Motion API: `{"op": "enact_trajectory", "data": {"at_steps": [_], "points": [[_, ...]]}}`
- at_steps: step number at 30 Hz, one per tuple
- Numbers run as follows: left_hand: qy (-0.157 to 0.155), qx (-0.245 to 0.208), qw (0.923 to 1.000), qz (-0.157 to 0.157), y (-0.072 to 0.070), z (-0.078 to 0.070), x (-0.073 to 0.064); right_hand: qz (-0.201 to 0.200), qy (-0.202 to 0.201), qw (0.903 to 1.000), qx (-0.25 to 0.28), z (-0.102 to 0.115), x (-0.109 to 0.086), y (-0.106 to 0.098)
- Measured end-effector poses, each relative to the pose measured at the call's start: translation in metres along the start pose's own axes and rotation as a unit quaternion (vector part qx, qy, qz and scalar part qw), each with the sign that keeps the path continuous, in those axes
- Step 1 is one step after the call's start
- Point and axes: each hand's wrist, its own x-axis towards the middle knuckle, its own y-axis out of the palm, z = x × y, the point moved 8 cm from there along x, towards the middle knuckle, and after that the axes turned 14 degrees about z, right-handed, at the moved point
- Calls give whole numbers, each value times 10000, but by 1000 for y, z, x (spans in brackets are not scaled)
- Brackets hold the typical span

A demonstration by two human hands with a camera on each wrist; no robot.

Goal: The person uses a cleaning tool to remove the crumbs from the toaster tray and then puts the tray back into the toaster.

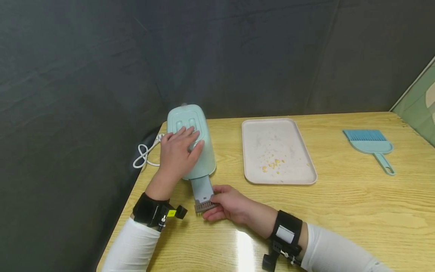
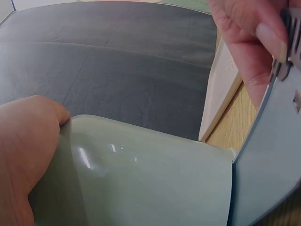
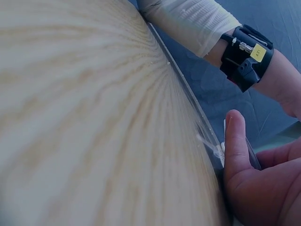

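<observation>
A mint-green appliance (image 1: 204,158) with a rounded top stands at the table's left side. Flat on its top lies my left hand (image 1: 178,151), fingers spread and pressing down. From its near end sticks out a flat grey slide-out piece (image 1: 202,189), tipped by a brown slotted end (image 1: 205,206). My right hand (image 1: 229,204) pinches that end between thumb and fingers. In the left wrist view the thumb (image 2: 272,40) is on the slotted end, and the glossy green side (image 2: 150,174) of the appliance fills the lower part.
A white cord (image 1: 142,155) loops beside the appliance at the table's left edge. Right of it lies a pale tray (image 1: 268,136) with yellowish crumbs (image 1: 273,165). Farther right is a blue brush with a handle (image 1: 372,146). Dark cloth (image 1: 255,56) hangs behind the table.
</observation>
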Motion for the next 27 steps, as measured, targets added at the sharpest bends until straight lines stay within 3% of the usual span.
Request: {"op": "enact_trajectory", "data": {"at_steps": [16, 27], "points": [[-27, 1, 9999, 110, 2, -1, 1, -494, -269, 9984, 92, 5, -1, -8], [-72, 37, 9999, 119, 2, 1, 1, -402, -80, 9990, -190, 9, 3, -11]]}}
